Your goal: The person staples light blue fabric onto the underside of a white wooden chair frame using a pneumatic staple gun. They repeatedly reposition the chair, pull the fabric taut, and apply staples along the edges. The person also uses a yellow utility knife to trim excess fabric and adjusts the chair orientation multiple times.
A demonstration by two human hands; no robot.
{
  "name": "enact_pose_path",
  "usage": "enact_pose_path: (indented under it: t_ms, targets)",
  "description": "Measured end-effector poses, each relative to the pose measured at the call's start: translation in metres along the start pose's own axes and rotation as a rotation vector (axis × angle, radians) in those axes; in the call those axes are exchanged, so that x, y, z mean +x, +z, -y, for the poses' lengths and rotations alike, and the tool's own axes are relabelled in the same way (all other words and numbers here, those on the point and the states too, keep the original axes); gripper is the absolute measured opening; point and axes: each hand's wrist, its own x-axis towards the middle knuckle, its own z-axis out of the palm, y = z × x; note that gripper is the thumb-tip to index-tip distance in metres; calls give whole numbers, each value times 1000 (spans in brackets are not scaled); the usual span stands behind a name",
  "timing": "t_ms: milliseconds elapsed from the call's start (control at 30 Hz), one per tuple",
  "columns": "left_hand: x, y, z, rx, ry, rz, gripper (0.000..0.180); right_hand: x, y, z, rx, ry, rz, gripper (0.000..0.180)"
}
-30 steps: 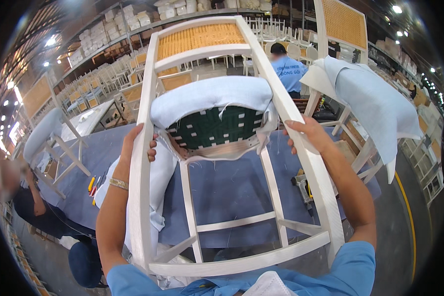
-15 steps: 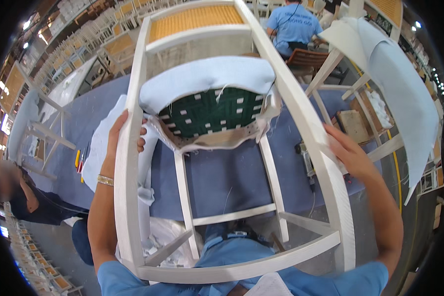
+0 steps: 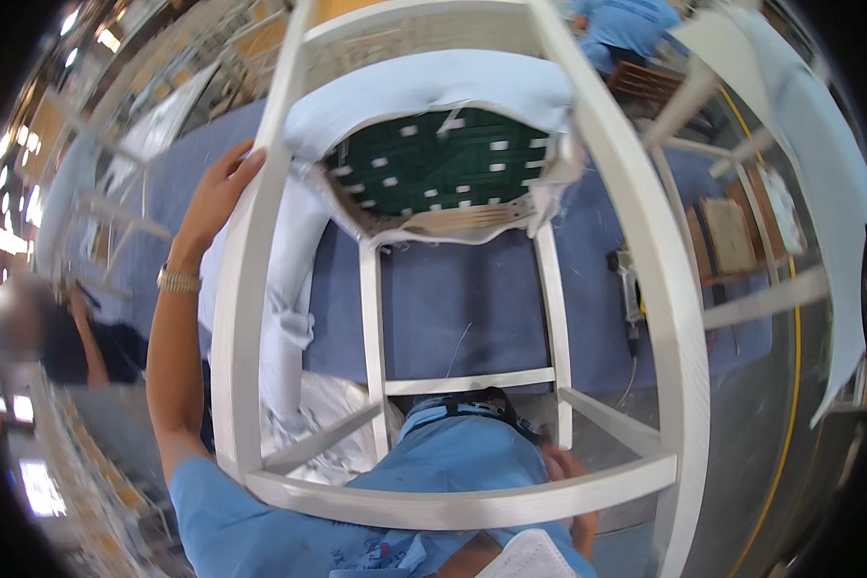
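A white wooden chair (image 3: 679,318) lies tilted on the table before me, its legs toward my body and its cane back at the far end. Light blue fabric (image 3: 433,77) wraps its seat, with a ragged edge around the green webbing (image 3: 443,159) on the underside. My left hand (image 3: 223,188) grips the chair's left long post, fingers against the wood. Down at my waist, behind the chair's near rail, is my right hand (image 3: 564,469), away from the right post. The rail and blur partly hide its fingers.
A blue-grey covered table (image 3: 462,308) bears the chair. A corded tool (image 3: 628,289) lies right of it, pale fabric (image 3: 294,279) left. Another fabric-draped chair (image 3: 800,164) stands right, near a box (image 3: 727,236). One person (image 3: 91,332) is at left, another (image 3: 626,24) at the far right.
My right hand has let go of the right post and dropped to my waist. My left hand stays on the left post, higher in view. The chair appears shifted up as the view tilts.
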Motion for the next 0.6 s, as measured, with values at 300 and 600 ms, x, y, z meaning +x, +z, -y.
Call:
enact_pose_path:
  t_ms: [300,600]
  targets:
    - [18,31,-49,149,191,35,79,308,-2,272,1200,-528,330,84]
    - [94,60,-173,503,779,-5,76,369,-28,326,1218,-539,-329,63]
